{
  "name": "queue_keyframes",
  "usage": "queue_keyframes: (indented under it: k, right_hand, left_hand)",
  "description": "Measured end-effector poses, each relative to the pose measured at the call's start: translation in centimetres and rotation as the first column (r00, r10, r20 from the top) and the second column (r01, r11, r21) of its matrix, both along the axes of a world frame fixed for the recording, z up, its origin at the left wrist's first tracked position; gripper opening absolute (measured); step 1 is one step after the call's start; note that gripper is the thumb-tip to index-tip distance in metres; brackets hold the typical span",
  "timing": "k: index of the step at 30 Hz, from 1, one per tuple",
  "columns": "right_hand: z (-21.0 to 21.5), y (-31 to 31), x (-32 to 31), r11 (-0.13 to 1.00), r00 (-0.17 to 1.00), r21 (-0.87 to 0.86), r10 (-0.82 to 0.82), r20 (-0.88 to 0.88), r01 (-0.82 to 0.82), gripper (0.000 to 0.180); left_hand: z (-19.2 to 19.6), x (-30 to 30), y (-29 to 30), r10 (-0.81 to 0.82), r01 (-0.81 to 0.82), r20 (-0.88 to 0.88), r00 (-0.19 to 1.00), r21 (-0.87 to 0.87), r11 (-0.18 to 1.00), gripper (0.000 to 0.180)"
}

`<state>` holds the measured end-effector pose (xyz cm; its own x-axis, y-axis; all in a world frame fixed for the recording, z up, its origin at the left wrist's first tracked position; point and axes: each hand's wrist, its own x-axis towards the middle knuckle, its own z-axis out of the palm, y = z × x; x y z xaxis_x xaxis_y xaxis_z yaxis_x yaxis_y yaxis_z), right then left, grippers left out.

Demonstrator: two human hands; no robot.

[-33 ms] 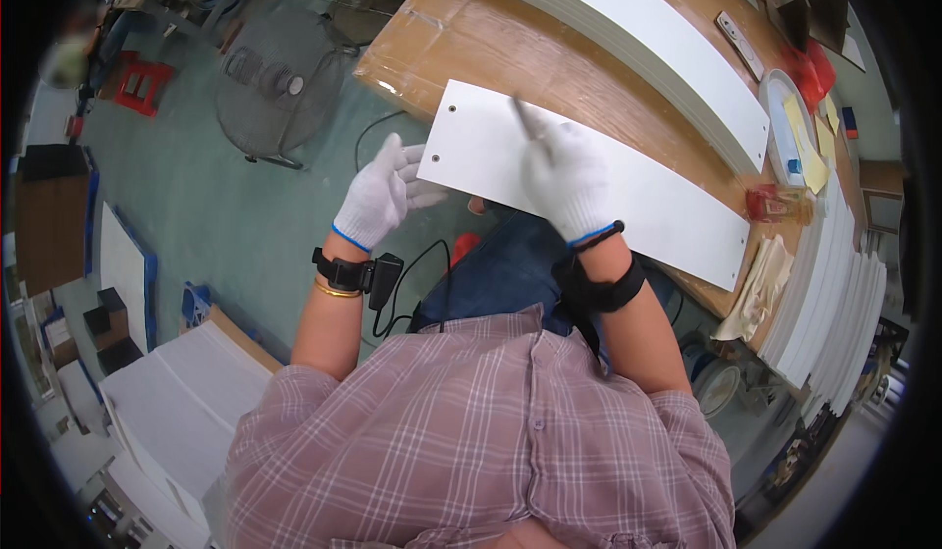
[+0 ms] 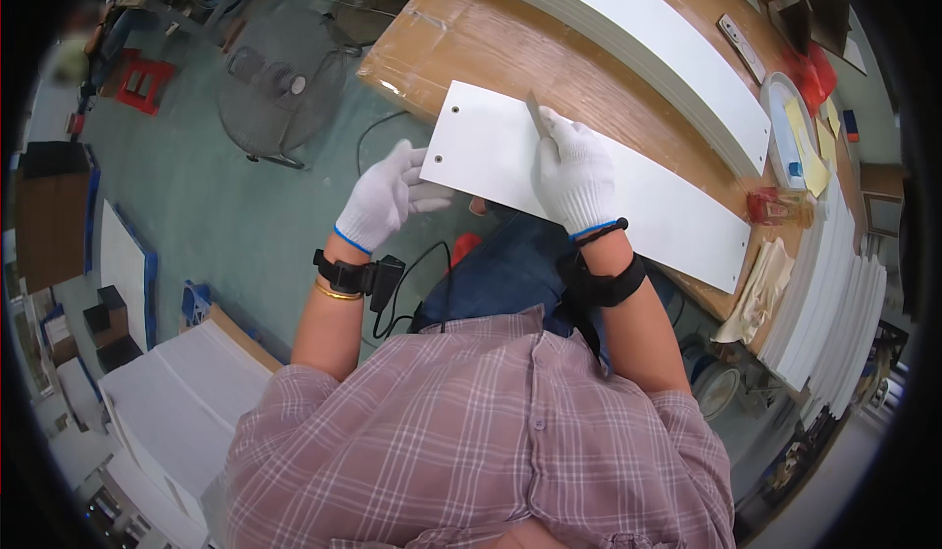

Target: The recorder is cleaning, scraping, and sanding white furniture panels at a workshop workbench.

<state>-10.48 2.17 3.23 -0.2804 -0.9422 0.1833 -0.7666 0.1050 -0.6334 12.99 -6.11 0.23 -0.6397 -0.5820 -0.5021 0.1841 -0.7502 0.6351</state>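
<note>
A long white board (image 2: 677, 196) with small dark-ringed holes near its left end lies along the near edge of the wooden table, its left end jutting out past the table. In a white knit glove, my right hand (image 2: 577, 171) is closed above the board on a thin, grey, blade-like tool (image 2: 535, 109). Most of that tool is hidden by the fingers, so its exact kind does not show. My left hand (image 2: 381, 196), gloved too, has its fingers stretched out at the board's left end. Whether its fingertips touch the board's edge, I cannot tell.
A stack of white boards (image 2: 628, 44) lies farther back on the table (image 2: 432, 39). At the right are a beige cloth (image 2: 760, 294), a reddish glass jar (image 2: 775, 206) and a white tray (image 2: 780, 107). A floor fan (image 2: 270, 93) and red stool (image 2: 144, 81) stand left.
My right hand has moved slightly right over the board, and the blade-like tool's tip has swung right with it. My left hand and the board have shifted very slightly right.
</note>
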Motion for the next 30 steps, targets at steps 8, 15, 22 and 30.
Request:
queue_keyframes:
  k: [8, 15, 22, 30]
  right_hand:
    - [5.1, -4.3, 2.6, 0.904, 0.902, 0.328, 0.123, 0.413, -0.274, 0.034]
    - [0.9, -8.3, 1.6, 0.983, 0.982, 0.142, 0.133, -0.131, -0.115, 0.036]
    - [2.1, -7.8, 1.8, 0.925, 0.978, 0.322, 0.21, 0.007, -0.201, 0.039]
    - [2.0, -6.6, 2.7, 0.917, 0.961, 0.341, 0.257, -0.102, -0.208, 0.04]
  left_hand:
    - [-0.6, -0.3, 1.5, 0.041, -0.059, -0.135, 0.99, -0.133, 0.989, 0.036]
    - [-1.6, -1.5, 1.3, 0.102, -0.119, -0.214, 0.972, -0.07, 0.99, 0.035]
    - [-1.4, -1.2, 1.5, 0.077, -0.096, -0.201, 0.977, -0.089, 0.991, 0.036]
    - [-1.5, -1.5, 1.9, 0.123, -0.147, -0.228, 0.966, -0.088, 0.985, 0.038]
